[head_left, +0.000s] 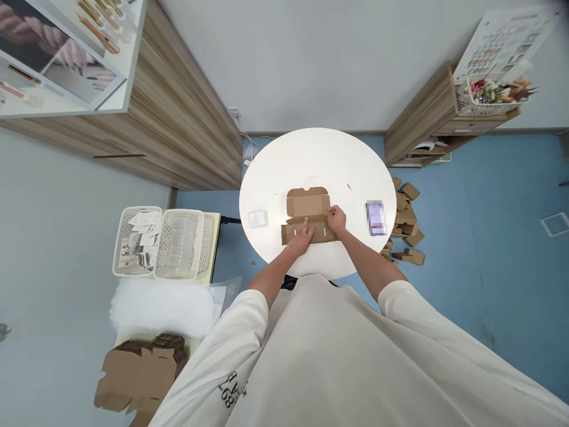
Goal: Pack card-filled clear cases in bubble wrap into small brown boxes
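Observation:
A brown cardboard box (308,206), unfolded with its lid panel spread toward the wall, lies on the round white table (311,154). My left hand (301,238) rests on its near panel, fingers stretched out and pressing on the cardboard. At the box's right side my right hand (336,220) is closed, its fingers curled round the side flap; the fingertips are partly hidden. Left of the box lies a small clear, flat case (258,219). A stack of purple cards or packets (376,218), blurred over, sits near the table's right edge.
Several folded brown boxes (406,216) lie on the blue floor right of the table. To the left, a side table carries white baskets (137,270), a white fluffy pile (162,308) and stacked flat cardboard (133,373). Wooden cabinets (195,101) stand by the wall.

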The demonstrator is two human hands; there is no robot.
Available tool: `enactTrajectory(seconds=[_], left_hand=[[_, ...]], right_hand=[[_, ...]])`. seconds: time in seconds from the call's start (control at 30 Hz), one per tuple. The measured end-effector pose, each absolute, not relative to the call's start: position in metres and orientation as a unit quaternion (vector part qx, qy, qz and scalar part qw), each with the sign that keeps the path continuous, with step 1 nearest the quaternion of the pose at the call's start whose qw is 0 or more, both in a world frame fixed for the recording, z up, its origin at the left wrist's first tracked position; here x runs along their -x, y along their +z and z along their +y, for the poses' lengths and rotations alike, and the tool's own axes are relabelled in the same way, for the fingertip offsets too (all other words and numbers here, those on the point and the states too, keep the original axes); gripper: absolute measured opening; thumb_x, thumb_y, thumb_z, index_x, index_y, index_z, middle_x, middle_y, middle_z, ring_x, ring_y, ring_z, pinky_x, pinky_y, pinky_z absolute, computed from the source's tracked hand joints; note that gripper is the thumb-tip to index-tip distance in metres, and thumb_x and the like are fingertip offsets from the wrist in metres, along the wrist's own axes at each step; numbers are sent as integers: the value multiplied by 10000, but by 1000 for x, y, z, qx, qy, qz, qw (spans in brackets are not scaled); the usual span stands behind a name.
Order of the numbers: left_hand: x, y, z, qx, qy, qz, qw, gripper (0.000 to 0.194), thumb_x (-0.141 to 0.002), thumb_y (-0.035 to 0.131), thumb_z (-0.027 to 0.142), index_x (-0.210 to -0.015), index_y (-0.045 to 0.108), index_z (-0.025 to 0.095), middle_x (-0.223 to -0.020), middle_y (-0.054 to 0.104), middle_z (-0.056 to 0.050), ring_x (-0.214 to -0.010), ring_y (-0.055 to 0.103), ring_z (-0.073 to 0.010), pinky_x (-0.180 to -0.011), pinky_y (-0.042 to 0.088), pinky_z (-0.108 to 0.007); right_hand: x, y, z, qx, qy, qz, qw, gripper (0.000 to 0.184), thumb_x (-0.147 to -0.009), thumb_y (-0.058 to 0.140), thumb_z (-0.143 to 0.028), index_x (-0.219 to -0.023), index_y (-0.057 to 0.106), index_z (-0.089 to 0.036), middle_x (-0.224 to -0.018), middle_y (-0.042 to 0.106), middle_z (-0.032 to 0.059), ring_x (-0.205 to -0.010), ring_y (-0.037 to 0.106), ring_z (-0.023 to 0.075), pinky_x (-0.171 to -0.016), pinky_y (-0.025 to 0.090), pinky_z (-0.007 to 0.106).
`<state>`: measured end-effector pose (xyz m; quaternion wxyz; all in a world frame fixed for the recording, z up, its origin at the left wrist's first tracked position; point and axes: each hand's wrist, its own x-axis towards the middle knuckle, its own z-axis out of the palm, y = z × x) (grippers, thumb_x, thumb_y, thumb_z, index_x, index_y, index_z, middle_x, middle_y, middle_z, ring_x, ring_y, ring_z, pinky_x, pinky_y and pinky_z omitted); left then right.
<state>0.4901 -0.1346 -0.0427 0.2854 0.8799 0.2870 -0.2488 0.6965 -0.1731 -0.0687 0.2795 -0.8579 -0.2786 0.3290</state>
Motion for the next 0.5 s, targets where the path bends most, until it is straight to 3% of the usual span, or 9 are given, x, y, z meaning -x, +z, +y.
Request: enactTrajectory(seconds=[0.27,0.5], left_hand=[[-491,-39,-131,-884,-237,291,280,774,-901,590,151,-1557,203,291,-1658,-235,-190,-1015,693,-293,-839,570,-482],[-493,-38,-129,-882,-243,289,284,600,-861,631,117,-1404,408,240,-1676,-207,-149,-1030,688,-288,-856,563,-472]], right_hand=[[-700,-67,-182,857,338,-277,273,265,-761,499,-231,-996,620,-244,-856,706,6,-826,645,205,-775,505,310],[-698,-65,-191,855,349,-291,250,293,-810,471,-251,-1064,618,-240,-859,689,17,-833,631,216,-780,506,336]])
